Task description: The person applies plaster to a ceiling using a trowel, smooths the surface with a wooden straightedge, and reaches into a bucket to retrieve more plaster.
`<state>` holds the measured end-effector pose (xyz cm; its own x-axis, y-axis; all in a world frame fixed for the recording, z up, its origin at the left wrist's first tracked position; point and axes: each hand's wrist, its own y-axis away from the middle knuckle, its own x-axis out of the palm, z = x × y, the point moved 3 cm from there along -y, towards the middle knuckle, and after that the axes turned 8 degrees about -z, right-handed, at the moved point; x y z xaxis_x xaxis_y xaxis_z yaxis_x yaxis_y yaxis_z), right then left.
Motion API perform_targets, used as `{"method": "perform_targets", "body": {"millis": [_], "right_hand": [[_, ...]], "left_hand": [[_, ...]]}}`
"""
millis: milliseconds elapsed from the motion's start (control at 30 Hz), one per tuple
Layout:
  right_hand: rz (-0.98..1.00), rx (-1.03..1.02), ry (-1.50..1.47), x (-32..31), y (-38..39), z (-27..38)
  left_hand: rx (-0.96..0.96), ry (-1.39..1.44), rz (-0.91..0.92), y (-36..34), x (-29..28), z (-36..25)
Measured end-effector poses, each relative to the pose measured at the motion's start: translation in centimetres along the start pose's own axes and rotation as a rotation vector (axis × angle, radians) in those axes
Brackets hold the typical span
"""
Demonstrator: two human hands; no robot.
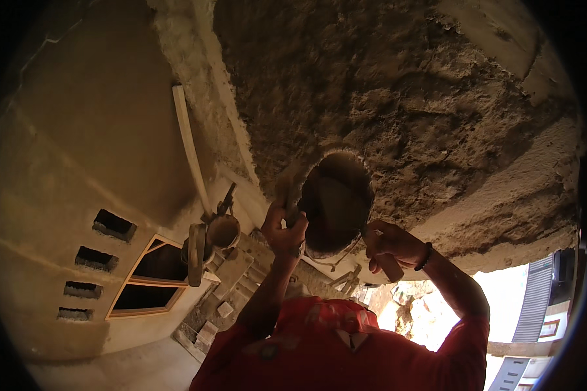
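Observation:
Both hands are raised in front of me at a dark round bucket point(311, 246) with a pale, crusted rim. Inside its mouth a dim, pointed trowel blade shows faintly. My right hand point(392, 242), with a dark bead bracelet at the wrist, is closed around a trowel point(391, 268) whose handle end sticks out below the fingers. At the bucket's left edge, my left hand point(284, 229) is closed on a dark narrow piece; shadow hides what it is. Rough, wet-looking mortar point(398, 111) covers the surface beyond the bucket.
A smooth plastered wall point(78, 176) with several slots and a wooden window frame point(147, 280) lies left. A long wooden batten point(190, 146) leans near another bucket point(224, 232). Loose blocks point(207, 332) lie below. Bright daylight enters lower right, beside a corrugated sheet point(533, 300).

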<state>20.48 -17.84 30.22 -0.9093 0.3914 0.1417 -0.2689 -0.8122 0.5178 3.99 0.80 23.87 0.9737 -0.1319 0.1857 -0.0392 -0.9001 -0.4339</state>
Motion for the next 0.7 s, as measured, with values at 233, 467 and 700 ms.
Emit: {"method": "perform_targets", "body": {"millis": [233,467,700], "right_hand": [[-0.218,-0.259,0.107,3.2,-6.5,-0.1],[-0.248,-0.886,1.575,8.3,-7.7,3.9],[-0.015,-0.775,1.992,3.2,-4.9,8.3]], "left_hand": [[0.115,0.164,-0.112,-2.7,0.4,-2.2],[-0.085,0.272,-0.04,-5.6,0.4,-1.8],[-0.18,0.256,-0.015,-7.5,0.0,-2.7]]}}
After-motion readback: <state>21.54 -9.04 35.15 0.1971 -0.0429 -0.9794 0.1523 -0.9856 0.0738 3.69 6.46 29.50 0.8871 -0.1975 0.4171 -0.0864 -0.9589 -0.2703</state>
